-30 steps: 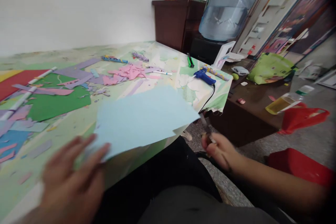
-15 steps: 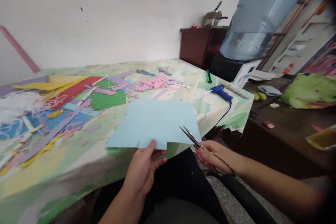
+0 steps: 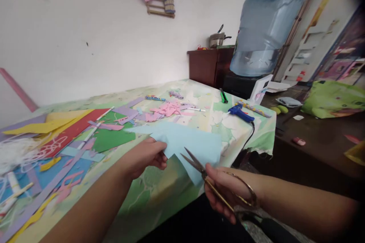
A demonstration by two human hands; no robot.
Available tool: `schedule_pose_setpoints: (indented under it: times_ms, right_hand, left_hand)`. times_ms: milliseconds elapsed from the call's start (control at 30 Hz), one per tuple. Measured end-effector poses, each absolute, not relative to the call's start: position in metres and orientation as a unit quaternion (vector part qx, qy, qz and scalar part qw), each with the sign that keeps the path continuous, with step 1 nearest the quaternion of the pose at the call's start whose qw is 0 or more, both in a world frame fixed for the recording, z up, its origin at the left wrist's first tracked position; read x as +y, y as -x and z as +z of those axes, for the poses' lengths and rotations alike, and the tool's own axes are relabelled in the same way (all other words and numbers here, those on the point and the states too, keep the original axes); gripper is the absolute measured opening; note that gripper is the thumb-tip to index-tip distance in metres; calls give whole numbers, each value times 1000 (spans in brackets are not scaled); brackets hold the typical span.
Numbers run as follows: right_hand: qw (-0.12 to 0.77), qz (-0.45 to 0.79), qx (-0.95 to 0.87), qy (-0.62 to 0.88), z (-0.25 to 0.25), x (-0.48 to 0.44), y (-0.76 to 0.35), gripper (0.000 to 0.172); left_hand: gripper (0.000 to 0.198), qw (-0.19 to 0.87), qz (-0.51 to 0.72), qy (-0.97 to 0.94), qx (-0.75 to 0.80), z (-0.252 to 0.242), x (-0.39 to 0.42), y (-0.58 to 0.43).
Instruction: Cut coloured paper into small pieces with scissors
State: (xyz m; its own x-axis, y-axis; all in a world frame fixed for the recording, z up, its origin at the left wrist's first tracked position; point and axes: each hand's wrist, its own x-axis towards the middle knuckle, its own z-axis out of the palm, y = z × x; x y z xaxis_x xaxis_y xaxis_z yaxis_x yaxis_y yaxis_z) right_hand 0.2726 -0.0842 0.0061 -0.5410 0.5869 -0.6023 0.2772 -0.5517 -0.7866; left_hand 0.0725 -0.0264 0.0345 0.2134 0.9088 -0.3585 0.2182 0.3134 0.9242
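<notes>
My left hand pinches the near edge of a light blue sheet of paper, close to a cut in it. The sheet tilts over the front part of the table, its right corner hanging toward me. In my right hand is a pair of scissors with gold-coloured handles. Its blades stand slightly apart and point up and left, in front of the paper's near edge. Whether the blades touch the paper, I cannot tell.
Pink paper scraps, a green sheet and white string lie on the patterned tablecloth. A blue glue gun and green box cutter are at right. Behind stands a large water bottle.
The blue sheet has turned and tilted, with my left hand shifted left and up. My right hand has brought the scissors lower, their blades opened wider. The camera view has tilted up.
</notes>
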Motion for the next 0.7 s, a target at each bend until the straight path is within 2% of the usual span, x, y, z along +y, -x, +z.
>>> schedule_pose_setpoints:
  times_ms: [267, 467, 700]
  right_hand:
    - [76, 785, -418, 451, -3, -58, -238, 66]
    - [14, 823, -384, 418, 10, -46, -220, 64]
    - [55, 825, -410, 385, 4, -42, -216, 61]
  left_hand:
    - [21, 565, 294, -506, 582, 19, -2, -55]
    - [27, 582, 272, -521, 562, 10, -6, -34]
    - [37, 551, 217, -551, 587, 15, -12, -33]
